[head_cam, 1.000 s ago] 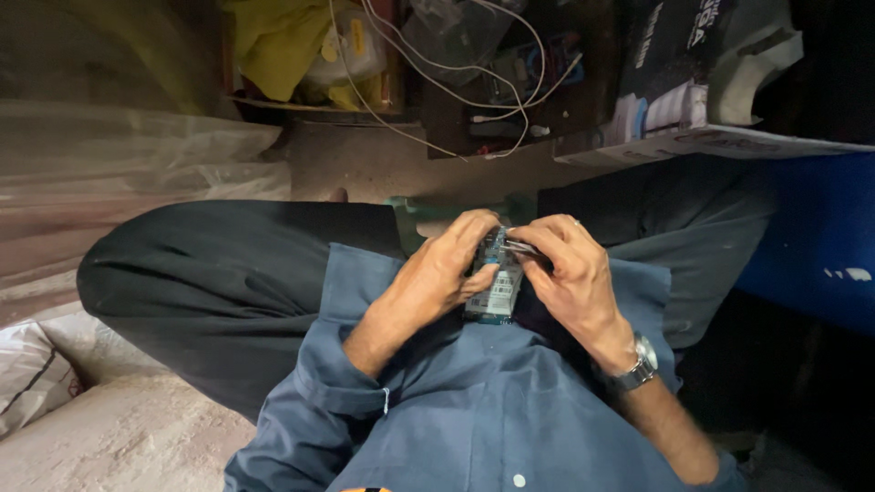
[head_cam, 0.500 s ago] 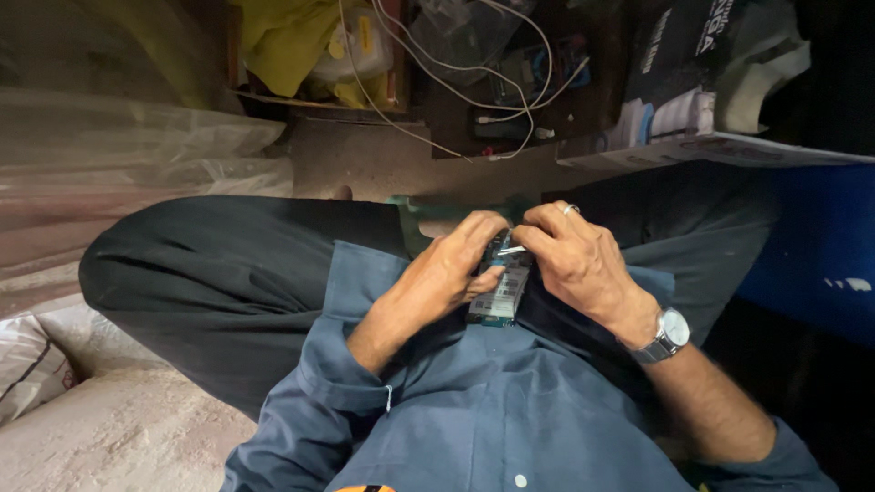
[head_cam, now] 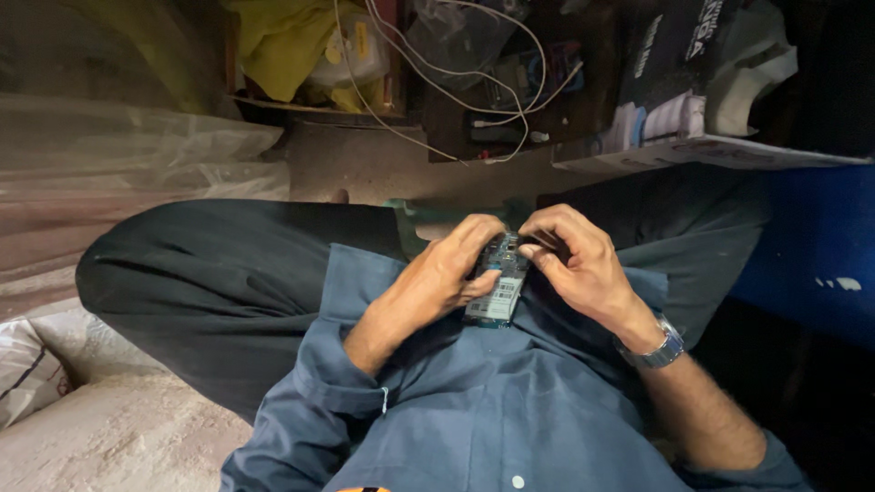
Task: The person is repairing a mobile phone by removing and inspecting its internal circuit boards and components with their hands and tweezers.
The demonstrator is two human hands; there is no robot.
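A small opened mobile phone [head_cam: 497, 282], its circuit board and a white sticker showing, rests in my lap over my blue shirt. My left hand [head_cam: 447, 273] grips its left side, thumb across the lower part. My right hand [head_cam: 576, 260], with a metal wristwatch [head_cam: 654, 346] on the wrist, is curled over the phone's top right corner, fingertips pinched on something small there that I cannot make out. I sit cross-legged in dark trousers [head_cam: 210, 282].
White cables [head_cam: 428, 91] trail over a dark box of parts ahead. A yellow cloth [head_cam: 283, 41] lies at the back left, clear plastic sheeting [head_cam: 137, 150] at left, stacked boxes and papers [head_cam: 702, 100] at right, a blue surface [head_cam: 811, 264] far right.
My right hand has drawn its elbow out to the right and its fingers have shifted at the phone's top. The left hand keeps its hold; the phone stays in my lap.
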